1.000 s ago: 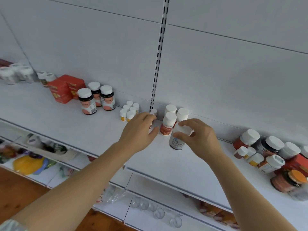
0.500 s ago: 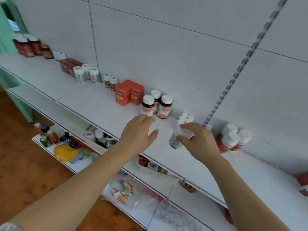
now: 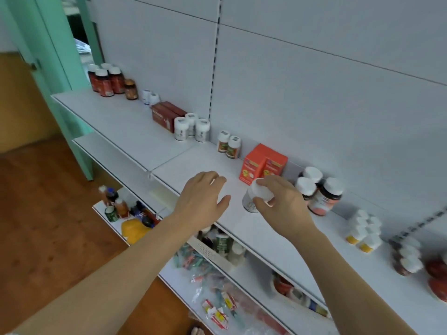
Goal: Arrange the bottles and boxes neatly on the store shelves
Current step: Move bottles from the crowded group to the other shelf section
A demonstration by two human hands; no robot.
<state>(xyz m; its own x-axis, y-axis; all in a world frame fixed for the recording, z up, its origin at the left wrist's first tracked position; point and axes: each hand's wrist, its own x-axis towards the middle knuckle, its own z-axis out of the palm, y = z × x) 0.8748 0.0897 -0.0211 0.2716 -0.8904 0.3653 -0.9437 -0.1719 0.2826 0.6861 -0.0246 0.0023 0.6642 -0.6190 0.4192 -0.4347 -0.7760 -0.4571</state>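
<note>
1. My right hand (image 3: pixel 281 201) is clamped on a white bottle (image 3: pixel 254 200), fingers curled over its cap; the bottle hangs tilted near the front edge of the shelf (image 3: pixel 135 131), in front of the orange boxes (image 3: pixel 262 164). I cannot tell whether its base touches the shelf.
2. My left hand (image 3: pixel 202 199) is released, fingers loosely spread, holding nothing, over the shelf's front edge just beside the bottle.
3. Done, as I judge it: most stock stands in like groups along the back edge. From the left end: dark red bottles (image 3: pixel 106 81), brown boxes (image 3: pixel 167 113), three white bottles (image 3: pixel 191 128), two small bottles (image 3: pixel 228 145), the orange boxes, then three dark bottles (image 3: pixel 319 189).
4. Further right the small yellow-based bottles (image 3: pixel 364 229) are clustered, and the bottles (image 3: pixel 406 258) at the far right edge are blurred; those look less tidy.
5. Left to do: this bottle needs a home. I'd guess it belongs with the three white ones to the left, but its label is too small to confirm.
6. The lower shelf (image 3: pixel 242 308) holds loose packets and bottles, apparently unsorted.
</note>
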